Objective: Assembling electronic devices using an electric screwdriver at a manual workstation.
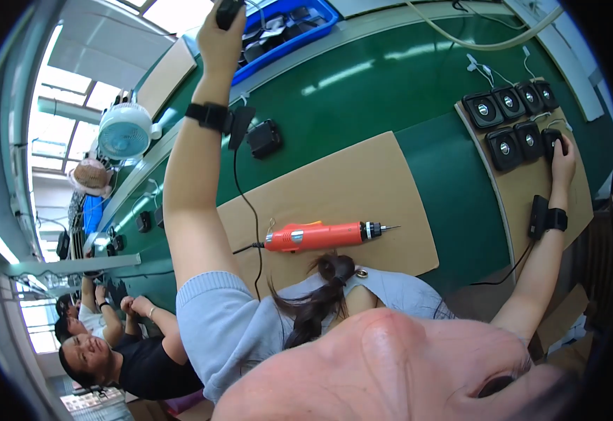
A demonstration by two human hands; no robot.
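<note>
My left hand (221, 38), arm stretched out, is closed around a small black part (228, 12) beside a blue bin (331, 15) at the far edge of the bench. Similar dark pieces lie in that bin. My right hand (564, 163) grips a black speaker-like box (551, 142) at the end of the nearer row on a brown board (535, 189). Several matching boxes (483, 110) with silver centres, some trailing wires with white connectors, sit on that board. An orange electric screwdriver (320, 236) lies between my arms, held by neither hand.
Under the screwdriver is a cardboard sheet (390, 182) on the green bench (348, 98). A black box (263, 139) rests beyond my left forearm. Fans (124, 132) stand at the left. Two co-workers (145, 365) sit at lower left. A pale hose (492, 43) arcs at the top right.
</note>
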